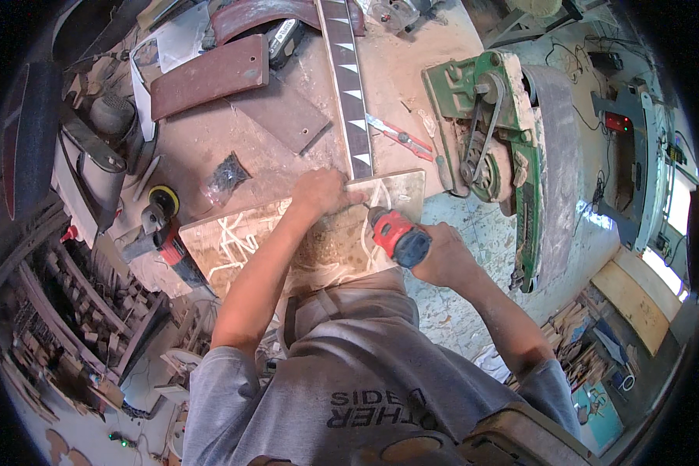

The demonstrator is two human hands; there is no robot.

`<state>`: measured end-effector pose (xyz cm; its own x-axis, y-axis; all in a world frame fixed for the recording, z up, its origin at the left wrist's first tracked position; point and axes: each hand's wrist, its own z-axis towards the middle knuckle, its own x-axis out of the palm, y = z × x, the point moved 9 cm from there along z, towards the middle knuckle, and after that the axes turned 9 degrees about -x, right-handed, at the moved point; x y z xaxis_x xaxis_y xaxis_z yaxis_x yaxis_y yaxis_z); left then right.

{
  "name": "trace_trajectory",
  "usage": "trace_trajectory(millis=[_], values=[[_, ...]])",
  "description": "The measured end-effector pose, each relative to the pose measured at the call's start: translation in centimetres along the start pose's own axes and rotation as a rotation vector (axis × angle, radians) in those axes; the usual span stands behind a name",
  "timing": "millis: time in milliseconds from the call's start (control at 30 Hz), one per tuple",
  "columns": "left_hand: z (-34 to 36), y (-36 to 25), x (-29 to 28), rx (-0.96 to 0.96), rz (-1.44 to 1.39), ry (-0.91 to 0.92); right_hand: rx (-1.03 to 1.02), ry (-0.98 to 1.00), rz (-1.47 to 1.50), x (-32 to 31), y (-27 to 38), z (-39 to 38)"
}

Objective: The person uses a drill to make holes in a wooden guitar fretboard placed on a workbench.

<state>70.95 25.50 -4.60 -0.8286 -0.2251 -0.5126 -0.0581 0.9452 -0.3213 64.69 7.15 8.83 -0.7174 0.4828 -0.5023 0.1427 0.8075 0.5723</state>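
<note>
My right hand [445, 255] grips a red and black cordless drill [396, 235], its nose pointing left toward the upper part of a wooden board [326, 247]. Pale, wavy streaks cross the board's face; it sits at the bench's near edge, against my body. At the board's far edge my left hand [321, 192] is closed, fingertips reaching right, close to the drill's nose. What those fingers pinch, if anything, is too small to see. Just beyond is the end of a long dark strip [349, 101] with white triangles.
On the workbench [396, 62] lie brown panels [210, 76], a red utility knife [400, 137] and a small plastic bag [227, 172]. An angle grinder [163, 221] rests at left. A green belt sander [481, 116] stands at right; wood offcuts [93, 311] fill racks lower left.
</note>
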Motion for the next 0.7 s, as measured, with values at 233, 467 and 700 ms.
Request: trace_trajectory(millis=[233, 467, 700], values=[[0.7, 0.1, 0.9, 0.093, -0.069, -0.055, 0.042, 0.067, -0.047, -0.2, 0.8, 0.1], [0.6, 0.2, 1.6, 0.129, -0.046, -0.038, -0.218, 0.228, -0.369, -0.4, 2.4, 2.1], [-0.3, 0.1, 0.5, 0.09, -0.036, -0.065, -0.307, 0.037, -0.322, -1.7, 3.3, 1.8]])
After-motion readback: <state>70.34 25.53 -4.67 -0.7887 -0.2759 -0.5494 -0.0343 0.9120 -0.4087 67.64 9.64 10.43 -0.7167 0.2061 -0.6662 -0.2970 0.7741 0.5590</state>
